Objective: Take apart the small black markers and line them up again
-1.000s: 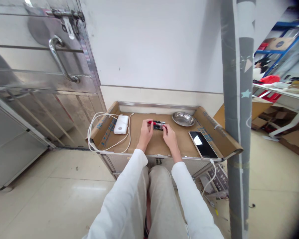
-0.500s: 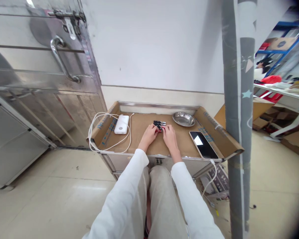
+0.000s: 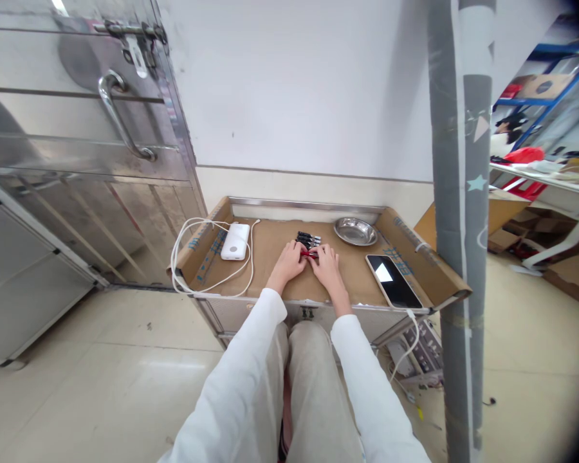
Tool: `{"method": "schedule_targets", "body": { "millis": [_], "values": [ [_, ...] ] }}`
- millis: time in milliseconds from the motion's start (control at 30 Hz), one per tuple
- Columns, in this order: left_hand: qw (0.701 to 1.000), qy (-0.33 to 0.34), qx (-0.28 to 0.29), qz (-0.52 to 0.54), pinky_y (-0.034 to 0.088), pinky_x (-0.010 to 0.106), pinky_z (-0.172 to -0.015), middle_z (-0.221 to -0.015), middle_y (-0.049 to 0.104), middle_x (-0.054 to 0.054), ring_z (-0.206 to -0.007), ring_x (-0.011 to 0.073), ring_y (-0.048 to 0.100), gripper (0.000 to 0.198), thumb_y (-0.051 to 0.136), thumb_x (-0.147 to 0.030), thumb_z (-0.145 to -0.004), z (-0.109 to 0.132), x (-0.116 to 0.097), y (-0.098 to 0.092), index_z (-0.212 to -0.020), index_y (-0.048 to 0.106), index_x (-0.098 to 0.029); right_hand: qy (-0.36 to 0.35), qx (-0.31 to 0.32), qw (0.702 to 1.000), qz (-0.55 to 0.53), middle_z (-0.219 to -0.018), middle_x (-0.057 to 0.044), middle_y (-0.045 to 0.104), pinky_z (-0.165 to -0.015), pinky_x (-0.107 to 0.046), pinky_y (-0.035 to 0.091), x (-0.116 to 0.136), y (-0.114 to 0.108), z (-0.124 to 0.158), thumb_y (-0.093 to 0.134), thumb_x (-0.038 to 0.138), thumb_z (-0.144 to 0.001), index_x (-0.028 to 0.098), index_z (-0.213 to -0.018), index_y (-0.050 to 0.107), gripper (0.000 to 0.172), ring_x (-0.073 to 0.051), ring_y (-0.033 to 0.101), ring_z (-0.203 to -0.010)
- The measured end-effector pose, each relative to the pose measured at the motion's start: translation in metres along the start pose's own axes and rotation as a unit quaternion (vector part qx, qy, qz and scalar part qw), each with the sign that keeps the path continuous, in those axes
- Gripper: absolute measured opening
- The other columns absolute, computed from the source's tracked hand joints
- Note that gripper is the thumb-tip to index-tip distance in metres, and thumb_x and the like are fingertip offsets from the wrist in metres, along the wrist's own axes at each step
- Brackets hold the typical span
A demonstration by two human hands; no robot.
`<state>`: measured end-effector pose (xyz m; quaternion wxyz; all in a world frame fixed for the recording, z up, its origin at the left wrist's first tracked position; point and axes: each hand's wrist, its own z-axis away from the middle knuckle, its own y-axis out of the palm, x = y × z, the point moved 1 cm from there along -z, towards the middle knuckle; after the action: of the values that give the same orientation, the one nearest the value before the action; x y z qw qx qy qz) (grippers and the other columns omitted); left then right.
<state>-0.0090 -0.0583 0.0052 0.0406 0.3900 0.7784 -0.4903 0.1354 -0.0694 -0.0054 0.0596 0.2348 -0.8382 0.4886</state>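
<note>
A plain white wall [image 3: 309,83] with a pale tiled skirting band [image 3: 328,185] rises behind a low steel tabletop lined with brown cardboard [image 3: 357,283]. At left stands a brushed stainless-steel door with a curved handle [image 3: 120,122]. The glossy cream tiled floor [image 3: 101,379] reflects soft light. At right, a grey padded pillar printed with stars [image 3: 458,225] fronts blue metal shelving [image 3: 554,71] and brown cardboard boxes [image 3: 506,215].

Long white sleeves [image 3: 251,360], light beige trousers [image 3: 313,392], bare hands.

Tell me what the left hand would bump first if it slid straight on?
The left hand would likely meet the black pens just beyond the red pen; depth is unclear.
</note>
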Motion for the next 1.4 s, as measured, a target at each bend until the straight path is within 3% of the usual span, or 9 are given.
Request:
{"method": "schedule_targets", "body": {
  "millis": [133, 300, 500, 933, 1133, 1300, 1400],
  "values": [
    [1.0, 0.011, 0.011, -0.025, 0.043, 0.038, -0.089, -0.094, 0.052, 0.006, -0.093, 0.0205, 0.05, 0.005, 0.051, -0.02, -0.084, -0.0002, 0.0002, 0.0007, -0.088, 0.054, -0.019, 0.004, 0.0, 1.0, 0.016, -0.099, -0.009, 0.055, -0.082, -0.036, 0.035, 0.0006, -0.0009, 0.0003, 0.044, 0.024, -0.087, 0.02, -0.094, 0.059, 0.017, -0.024, 0.048, -0.094],
    [0.998, 0.0, 0.005, -0.057, 0.043, 0.037, -0.087, -0.093, 0.052, 0.006, -0.092, 0.0203, 0.051, 0.003, 0.05, -0.019, -0.085, -0.0008, 0.0011, 0.0023, -0.086, 0.053, -0.018, 0.005, -0.006, 1.0, 0.027, -0.093, -0.009, 0.057, -0.081, -0.034, 0.033, -0.0001, -0.0008, 0.001, 0.041, 0.02, -0.087, 0.019, -0.092, 0.058, 0.018, -0.023, 0.049, -0.092],
    [0.996, -0.036, -0.027, -0.079, 0.043, 0.037, -0.085, -0.091, 0.052, 0.006, -0.089, 0.0201, 0.052, 0.007, 0.046, -0.012, -0.084, 0.0007, 0.0017, 0.0029, -0.086, 0.049, -0.018, 0.012, -0.026, 0.999, 0.032, -0.091, -0.009, 0.06, -0.077, -0.033, 0.033, -0.0003, -0.0028, 0.0004, 0.04, 0.017, -0.086, 0.018, -0.091, 0.057, 0.018, -0.022, 0.05, -0.087],
    [0.995, -0.03, -0.016, -0.095, 0.044, 0.035, -0.081, -0.088, 0.055, 0.006, -0.085, 0.0206, 0.053, 0.009, 0.045, -0.013, -0.085, 0.0003, 0.0011, 0.0024, -0.087, 0.052, -0.018, 0.026, -0.026, 0.998, 0.052, -0.088, -0.01, 0.059, -0.076, -0.033, 0.033, 0.0007, -0.0058, 0.0014, 0.039, 0.011, -0.083, 0.019, -0.084, 0.058, 0.021, -0.022, 0.05, -0.085],
    [0.99, -0.096, -0.047, -0.087, 0.043, 0.034, -0.079, -0.09, 0.058, 0.008, -0.086, 0.0201, 0.055, 0.01, 0.043, -0.011, -0.085, -0.0001, 0.0016, -0.0009, -0.089, 0.051, -0.017, 0.083, -0.047, 0.993, 0.07, -0.092, -0.014, 0.056, -0.079, -0.036, 0.034, 0.0029, -0.0084, 0.0014, 0.037, 0.012, -0.084, 0.015, -0.088, 0.055, 0.019, -0.025, 0.048, -0.09],
    [0.973, -0.157, -0.074, -0.154, 0.042, 0.033, -0.081, -0.094, 0.058, 0.009, -0.091, 0.0213, 0.054, 0.013, 0.041, -0.015, -0.088, 0.0008, -0.0013, -0.0063, -0.093, 0.052, -0.015, 0.125, -0.054, 0.982, 0.134, -0.105, -0.017, 0.053, -0.081, -0.035, 0.034, 0.0051, -0.0085, 0.0035, 0.04, 0.01, -0.081, 0.011, -0.1, 0.054, 0.023, -0.026, 0.046, -0.097],
    [0.964, -0.183, -0.061, -0.184, 0.04, 0.034, -0.084, -0.099, 0.058, 0.011, -0.094, 0.0229, 0.053, 0.015, 0.042, -0.013, -0.086, 0.0016, -0.0022, -0.0068, -0.097, 0.053, -0.014, 0.129, -0.034, 0.979, 0.151, -0.106, -0.017, 0.054, -0.081, -0.035, 0.034, 0.0045, -0.0065, 0.0043, 0.039, 0.01, -0.082, 0.01, -0.102, 0.054, 0.025, -0.026, 0.047, -0.098]
  ]
}}
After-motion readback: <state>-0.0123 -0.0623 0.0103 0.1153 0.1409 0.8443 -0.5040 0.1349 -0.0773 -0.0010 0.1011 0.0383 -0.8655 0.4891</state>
